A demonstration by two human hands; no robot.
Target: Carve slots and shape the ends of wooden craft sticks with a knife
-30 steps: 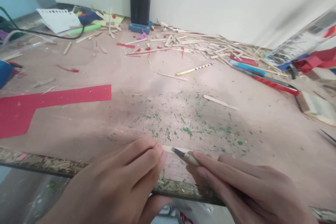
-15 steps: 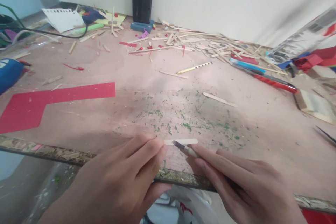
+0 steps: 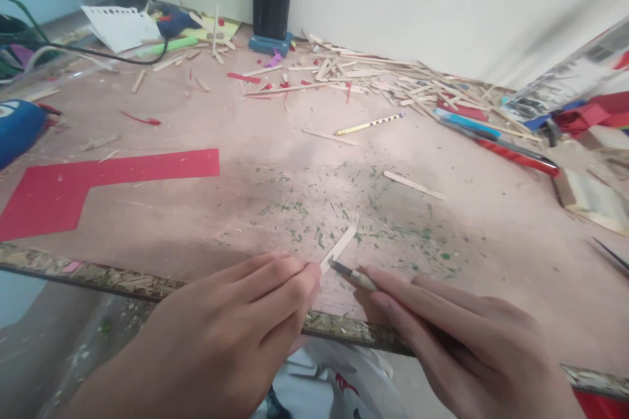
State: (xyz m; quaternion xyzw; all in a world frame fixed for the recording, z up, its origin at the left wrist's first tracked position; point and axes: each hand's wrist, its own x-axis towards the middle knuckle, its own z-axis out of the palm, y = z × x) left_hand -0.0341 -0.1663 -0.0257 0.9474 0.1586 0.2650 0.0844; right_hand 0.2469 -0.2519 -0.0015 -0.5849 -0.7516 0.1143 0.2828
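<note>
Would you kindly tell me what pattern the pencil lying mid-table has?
The pencil is yellow with dark purple stripes toward one end, as the head view shows.

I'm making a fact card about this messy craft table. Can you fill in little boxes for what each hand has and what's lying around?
left hand: fingertips press one end of a flat wooden stick onto the table
right hand: grips a craft knife, blade tip beside the stick
stick: angled up to the right
near the hands: green flecks
left side: red paper
far side: heap of sticks, striped pencil
</note>
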